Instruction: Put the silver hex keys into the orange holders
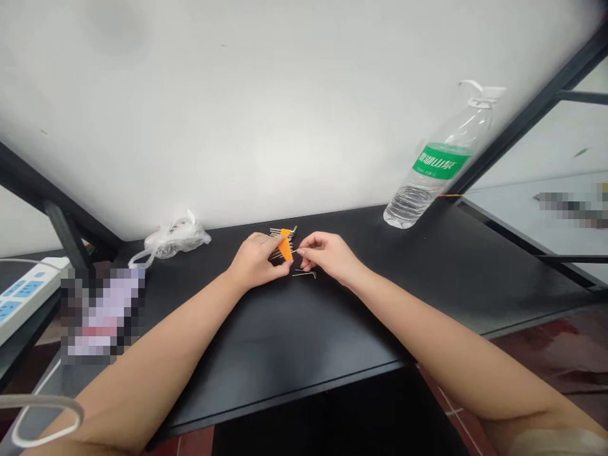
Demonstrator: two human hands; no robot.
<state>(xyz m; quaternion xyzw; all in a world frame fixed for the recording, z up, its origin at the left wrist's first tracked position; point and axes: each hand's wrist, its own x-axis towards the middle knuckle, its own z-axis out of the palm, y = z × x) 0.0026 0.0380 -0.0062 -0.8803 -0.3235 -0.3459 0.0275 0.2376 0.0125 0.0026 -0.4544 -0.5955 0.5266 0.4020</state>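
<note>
Near the middle of the black table, my left hand (259, 259) grips an orange holder (286, 244) with several metal hex keys in it, their ends sticking out on both sides. My right hand (327, 255) is closed, thumb against fingers, on a thin hex key (294, 251) at the holder's right edge. Whether this key's tip sits inside the holder is too small to tell. Just below both hands, loose L-shaped hex keys (311, 274) lie on the table.
A large water bottle (439, 164) stands at the back right of the black table (285, 342). At the back left lies a clear plastic bag (175, 237). A white power strip (28, 294) and a cable (42, 400) are at the far left.
</note>
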